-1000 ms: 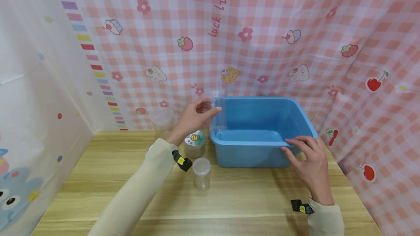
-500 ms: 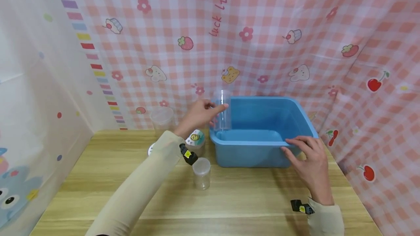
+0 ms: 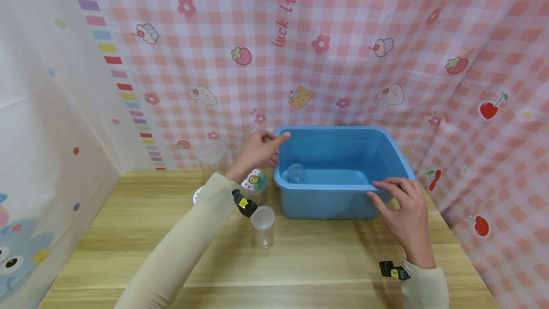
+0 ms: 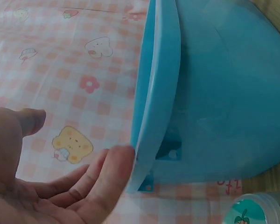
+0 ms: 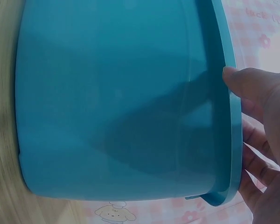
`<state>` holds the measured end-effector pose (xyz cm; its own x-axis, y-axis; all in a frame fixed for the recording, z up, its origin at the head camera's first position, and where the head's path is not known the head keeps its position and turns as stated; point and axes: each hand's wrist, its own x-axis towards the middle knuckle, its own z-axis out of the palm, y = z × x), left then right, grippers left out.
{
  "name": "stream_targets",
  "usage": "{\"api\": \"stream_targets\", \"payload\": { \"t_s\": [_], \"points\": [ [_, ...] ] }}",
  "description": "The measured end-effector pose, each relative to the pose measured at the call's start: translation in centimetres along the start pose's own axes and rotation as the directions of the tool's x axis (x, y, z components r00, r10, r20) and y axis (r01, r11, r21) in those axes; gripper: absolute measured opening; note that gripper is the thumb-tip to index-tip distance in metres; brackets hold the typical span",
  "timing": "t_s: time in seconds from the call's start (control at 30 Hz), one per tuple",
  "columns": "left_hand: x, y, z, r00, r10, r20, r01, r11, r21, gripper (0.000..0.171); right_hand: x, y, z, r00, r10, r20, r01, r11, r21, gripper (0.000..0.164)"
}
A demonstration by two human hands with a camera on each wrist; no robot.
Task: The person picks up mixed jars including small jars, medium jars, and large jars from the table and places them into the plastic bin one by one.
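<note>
At the left end of the blue plastic basin (image 3: 330, 201), my left hand (image 3: 259, 150) is held at rim height with nothing in it. Its thumb and fingers are spread apart in the left wrist view, fingertips right by the rim. A clear plastic jar (image 3: 296, 173) lies inside the basin, in the left part. My right hand (image 3: 405, 213) grips the basin's front rim near the right corner, thumb outside and fingers over the edge. In the right wrist view the thumb presses below the rim (image 5: 234, 140).
Left of the basin stand a tall clear jar (image 3: 211, 156), a jar with a cartoon-printed lid (image 3: 254, 180) and a small clear jar (image 3: 263, 228) nearer the front. A white round piece (image 3: 197, 194) shows partly behind the left sleeve. A checked cloth (image 3: 257, 27) hangs behind the wooden table (image 3: 300, 271).
The left hand carried the clear jar right over the basin's left end and let it go; the jar now lies inside. The hand has drawn slightly left. The right hand stays on the rim.
</note>
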<state>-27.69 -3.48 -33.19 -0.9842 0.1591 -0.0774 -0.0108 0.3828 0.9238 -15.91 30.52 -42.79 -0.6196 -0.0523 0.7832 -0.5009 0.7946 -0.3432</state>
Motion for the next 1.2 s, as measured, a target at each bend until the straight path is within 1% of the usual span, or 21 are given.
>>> {"api": "stream_targets", "payload": {
  "t_s": [0.03, 0.07, 0.13, 0.17, 0.2, 0.27, 0.37, 0.47, 0.57, 0.73, 0.87, 1.0, 1.1, 1.2],
  "points": [
    [-0.1, -0.1, -0.1, 1.0, 0.014, -0.008, -0.014, 1.0, 0.014, 0.063, 0.0, 0.0, 0.0, 1.0, -0.002, -0.002, 0.002, 1.0, 0.003, 0.032],
    [-0.3, -0.2, -0.2, 0.999, 0.03, -0.014, -0.029, 0.999, 0.027, 0.063, 0.0, 0.0, 0.0, 1.0, -0.004, -0.003, 0.004, 1.0, 0.007, 0.035],
    [-0.6, -0.5, -0.4, 0.997, 0.074, -0.03, -0.072, 0.996, 0.061, 0.063, 0.0, 0.0, 0.0, 1.0, -0.005, -0.004, 0.005, 1.0, 0.011, 0.048],
    [-0.8, -0.7, -0.5, 0.994, 0.102, -0.036, -0.099, 0.992, 0.078, 0.063, 0.0, 0.1, 0.1, 1.0, -0.007, -0.005, 0.008, 1.0, 0.01, 0.056],
    [-1.0, -0.9, -0.5, 0.991, 0.128, -0.041, -0.124, 0.988, 0.089, 0.063, 0.0, 0.1, 0.1, 1.0, -0.009, -0.008, 0.009, 1.0, 0.012, 0.059],
    [-1.2, -1.4, -0.5, 0.982, 0.18, -0.051, -0.173, 0.978, 0.115, 0.063, 0.0, 0.1, 0.1, 1.0, -0.01, -0.01, 0.01, 1.0, 0.01, 0.064],
    [-1.6, -2.1, -0.5, 0.971, 0.233, -0.058, -0.224, 0.966, 0.128, 0.064, 0.1, 0.1, 0.1, 1.0, -0.011, -0.009, 0.011, 1.0, 0.008, 0.068],
    [-2.0, -2.8, -0.6, 0.958, 0.282, -0.056, -0.274, 0.954, 0.117, 0.065, 0.1, 0.2, 0.2, 0.999, -0.018, -0.028, 0.018, 1.0, 0.014, 0.067],
    [-2.4, -3.7, -0.6, 0.946, 0.32, -0.044, -0.315, 0.945, 0.088, 0.066, 0.1, 0.2, 0.4, 0.998, -0.025, -0.051, 0.026, 0.999, 0.021, 0.066],
    [-3.0, -5.3, -0.5, 0.931, 0.363, -0.04, -0.36, 0.93, 0.074, 0.067, 0.1, 0.1, 0.3, 0.999, -0.02, -0.03, 0.021, 1.0, 0.023, 0.065],
    [-3.8, -6.1, -0.5, 0.919, 0.392, -0.043, -0.384, 0.915, 0.12, 0.069, 0.1, 0.1, 0.2, 1.0, -0.019, -0.021, 0.019, 1.0, 0.025, 0.065],
    [-4.7, -6.5, -0.3, 0.912, 0.409, -0.036, -0.398, 0.901, 0.171, 0.072, 0.1, 0.0, 0.1, 1.0, -0.011, -0.012, 0.011, 1.0, 0.017, 0.065],
    [-5.1, -6.9, -0.2, 0.895, 0.444, -0.037, -0.429, 0.88, 0.203, 0.074, 0.1, 0.0, 0.0, 1.0, -0.007, 0.003, 0.007, 1.0, 0.014, 0.056],
    [-5.7, -7.4, 0.0, 0.88, 0.473, -0.044, -0.451, 0.86, 0.239, 0.076, 0.1, 0.1, 0.0, 1.0, -0.006, 0.004, 0.006, 1.0, 0.014, 0.055]
  ]
}}
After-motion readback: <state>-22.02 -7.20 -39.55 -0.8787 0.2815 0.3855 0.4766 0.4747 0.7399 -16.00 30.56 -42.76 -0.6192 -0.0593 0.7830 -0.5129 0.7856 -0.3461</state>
